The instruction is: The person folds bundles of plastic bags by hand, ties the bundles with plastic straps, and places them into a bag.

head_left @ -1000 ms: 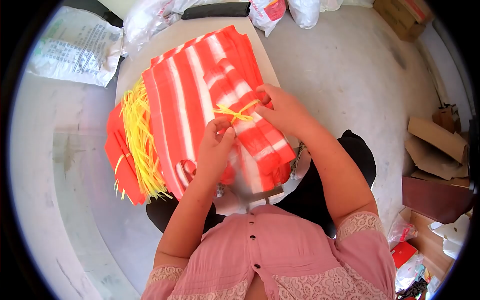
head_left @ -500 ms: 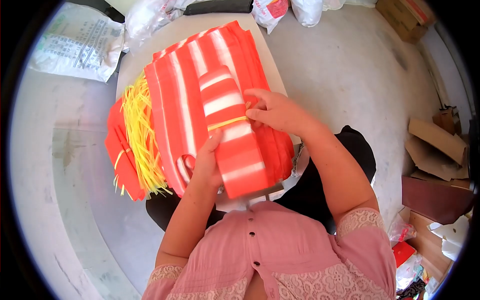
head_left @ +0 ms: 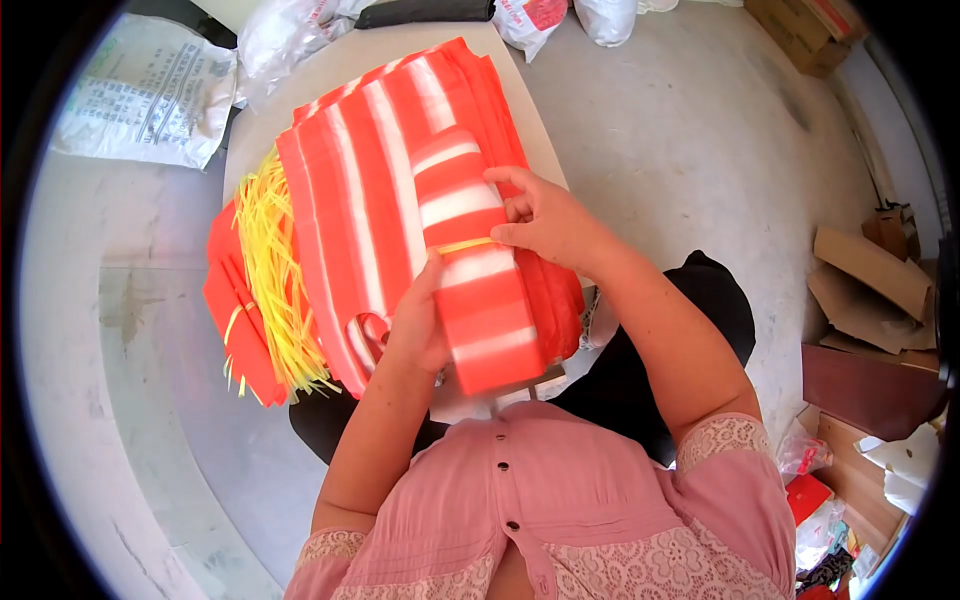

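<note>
Folded bundle (head_left: 490,310), red with white crosswise bands. Long, flat, fairly neat; lies lengthwise, slightly aslant, near end toward wearer. Rests over right part of striped stack (head_left: 345,190). Narrow yellow strip (head_left: 466,245) crosses its upper face around mid-length.

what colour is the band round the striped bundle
The band is yellow, best seen in the head view.

Hands (head_left: 548,222) on a folded red-and-white bundle (head_left: 490,318), yellow tie (head_left: 466,245) across it, striped stack (head_left: 345,195) underneath.
</note>
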A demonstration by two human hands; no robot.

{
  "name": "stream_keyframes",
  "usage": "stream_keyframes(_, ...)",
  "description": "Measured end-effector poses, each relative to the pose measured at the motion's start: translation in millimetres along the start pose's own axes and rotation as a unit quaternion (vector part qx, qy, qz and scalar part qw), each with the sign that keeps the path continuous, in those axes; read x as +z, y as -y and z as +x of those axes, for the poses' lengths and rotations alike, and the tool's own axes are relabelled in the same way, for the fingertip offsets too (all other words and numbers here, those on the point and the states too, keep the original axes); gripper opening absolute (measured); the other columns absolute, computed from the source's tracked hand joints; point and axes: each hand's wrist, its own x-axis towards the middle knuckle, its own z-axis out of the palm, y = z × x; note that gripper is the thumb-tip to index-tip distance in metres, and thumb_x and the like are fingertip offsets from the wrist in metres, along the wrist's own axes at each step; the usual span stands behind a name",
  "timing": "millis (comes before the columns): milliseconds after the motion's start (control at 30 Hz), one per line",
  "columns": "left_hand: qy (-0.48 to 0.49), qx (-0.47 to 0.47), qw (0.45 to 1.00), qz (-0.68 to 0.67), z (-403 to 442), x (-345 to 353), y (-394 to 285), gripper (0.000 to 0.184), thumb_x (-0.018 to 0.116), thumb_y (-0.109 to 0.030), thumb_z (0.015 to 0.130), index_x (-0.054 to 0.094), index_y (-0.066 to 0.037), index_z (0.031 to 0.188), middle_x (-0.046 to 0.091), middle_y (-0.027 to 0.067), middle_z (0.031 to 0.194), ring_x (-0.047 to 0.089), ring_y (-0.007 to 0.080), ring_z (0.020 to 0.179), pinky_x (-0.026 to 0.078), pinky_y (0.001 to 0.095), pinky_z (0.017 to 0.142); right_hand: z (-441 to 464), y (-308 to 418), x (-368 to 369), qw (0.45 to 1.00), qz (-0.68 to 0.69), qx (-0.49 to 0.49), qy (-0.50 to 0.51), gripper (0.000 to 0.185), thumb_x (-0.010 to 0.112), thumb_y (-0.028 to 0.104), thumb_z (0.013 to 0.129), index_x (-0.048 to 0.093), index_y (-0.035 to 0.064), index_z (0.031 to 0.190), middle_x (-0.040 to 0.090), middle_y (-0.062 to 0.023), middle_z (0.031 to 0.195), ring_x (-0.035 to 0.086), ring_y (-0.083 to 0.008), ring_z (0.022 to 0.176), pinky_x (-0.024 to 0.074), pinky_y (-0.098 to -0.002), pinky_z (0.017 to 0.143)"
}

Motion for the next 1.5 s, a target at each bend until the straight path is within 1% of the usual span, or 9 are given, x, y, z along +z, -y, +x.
stream_keyframes(100,-0.074,0.013,0.996,0.042,-2,10,2,0.053,0.049,-0.037,0.113,0.043,-0.002,0.151,0.057,0.0183,0.145,0.059,0.0329,0.131,0.053,0.0524,0.109,-4,5,-2,1.0,-0.005,0.006,-0.001,0.072,0.073,0.017,0.091,0.044,0.0039,0.155,0.073,-0.0113,0.096,0.07,-0.0181,0.091,0.0553,-0.0351,0.085)
stream_keyframes(367,-0.068,-0.012,0.994,0.083,-6,9,2,0.053,0.049,-0.037,0.113,0.042,-0.002,0.152,0.055,0.0185,0.148,0.059,0.0328,0.133,0.052,0.0527,0.11,-5,12,-1,0.998,-0.021,0.038,-0.036,0.076,0.07,0.029,0.096,0.036,0.0057,0.16,0.074,-0.0151,0.107,0.072,-0.0236,0.096,0.0566,-0.036,0.085)
stream_keyframes(667,-0.078,0.02,0.993,0.092,-14,22,10,0.054,0.044,-0.04,0.114,0.045,0.0,0.15,0.059,0.0181,0.145,0.062,0.0302,0.13,0.054,0.0475,0.109,4,-5,4,0.996,0.033,-0.031,-0.074,0.083,0.071,0.016,0.09,0.033,0.0093,0.162,0.073,-0.0158,0.105,0.071,-0.0255,0.101,0.0541,-0.0367,0.092)
stream_keyframes(900,-0.095,0.024,0.99,0.101,-11,17,12,0.054,0.048,-0.037,0.113,0.04,-0.002,0.154,0.053,0.0178,0.15,0.056,0.0328,0.136,0.049,0.052,0.113,-2,0,4,0.996,0.018,-0.044,-0.073,0.077,0.071,0.016,0.089,0.039,0.0094,0.159,0.067,-0.0105,0.094,0.066,-0.0208,0.09,0.0528,-0.0345,0.085)
stream_keyframes(1000,-0.06,0.046,0.995,0.059,-12,20,9,0.05,0.049,-0.037,0.113,0.049,0.0,0.147,0.06,0.0182,0.143,0.061,0.0303,0.13,0.052,0.0491,0.11,-1,-2,3,0.996,0.02,-0.038,-0.073,0.076,0.071,0.016,0.09,0.04,0.0089,0.159,0.065,-0.009,0.092,0.065,-0.0193,0.088,0.0523,-0.0336,0.083)
stream_keyframes(1200,-0.105,0.096,0.978,0.152,-4,20,5,0.052,0.05,-0.039,0.112,0.049,-0.001,0.146,0.061,0.0164,0.142,0.061,0.0296,0.13,0.051,0.0493,0.111,-3,8,8,0.995,0.049,-0.062,-0.066,0.072,0.071,0.012,0.092,0.041,0.0078,0.157,0.061,-0.0053,0.089,0.062,-0.0164,0.085,0.0511,-0.0321,0.079)
stream_keyframes(1300,-0.1,0.113,0.98,0.131,-2,18,7,0.05,0.052,-0.037,0.111,0.05,-0.001,0.145,0.062,0.016,0.141,0.061,0.0296,0.13,0.051,0.0492,0.11,3,7,9,0.993,0.048,-0.084,-0.072,0.07,0.071,0.011,0.092,0.043,0.0075,0.156,0.061,-0.0049,0.089,0.061,-0.0163,0.083,0.0508,-0.0318,0.078)
stream_keyframes(1400,0.011,0.105,0.994,0.026,-13,9,14,0.045,0.056,-0.03,0.109,0.051,-0.002,0.144,0.062,0.0149,0.14,0.061,0.0279,0.129,0.053,0.0474,0.109,7,10,10,0.989,0.062,-0.098,-0.09,0.068,0.071,0.013,0.093,0.044,0.0073,0.156,0.062,-0.0056,0.09,0.061,-0.0164,0.084,0.051,-0.0316,0.078)
stream_keyframes(1500,-0.013,0.049,0.988,0.146,-19,-18,33,0.046,0.065,-0.021,0.104,0.051,-0.004,0.144,0.061,0.0087,0.136,0.06,0.0232,0.125,0.051,0.0431,0.107,24,-10,8,0.988,0.024,-0.101,-0.117,0.066,0.069,0.018,0.096,0.044,0.0072,0.156,0.065,-0.0077,0.093,0.064,-0.0174,0.087,0.0526,-0.0328,0.08)
